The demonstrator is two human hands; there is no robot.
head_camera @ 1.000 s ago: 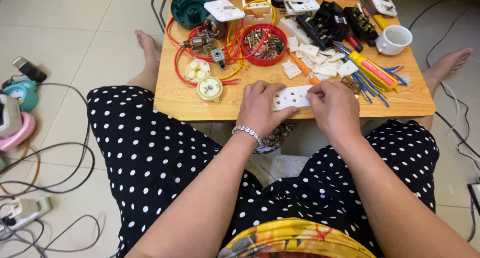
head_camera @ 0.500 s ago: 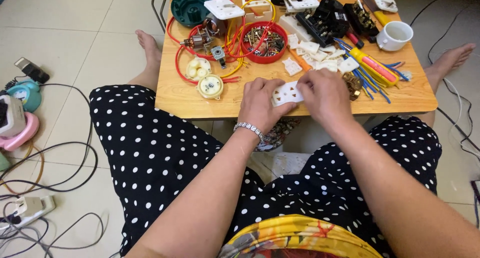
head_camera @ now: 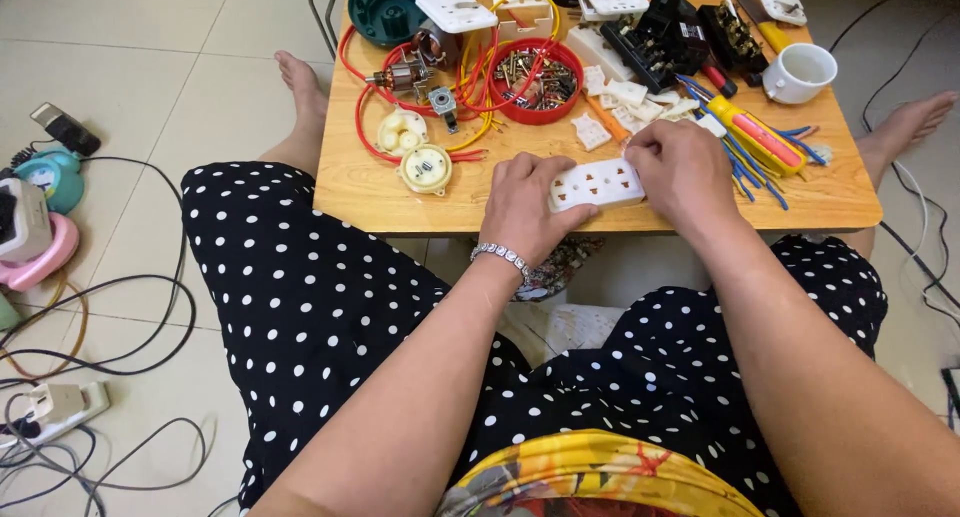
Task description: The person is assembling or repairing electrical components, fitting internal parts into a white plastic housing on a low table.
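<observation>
Your left hand [head_camera: 525, 209] and right hand [head_camera: 680, 169] clasp the white socket plate [head_camera: 598, 184], fingers curled around its ends; above, the red bowl [head_camera: 536, 79] holds screws.

Both arms reach forward over the knees to the near edge of the table. The left hand [head_camera: 522, 205] lies palm down, fingers bent, with a shiny band on its wrist. The right hand [head_camera: 682, 169] sits just beside it, a little farther in, knuckles up and fingers curled down in a pinch.
</observation>
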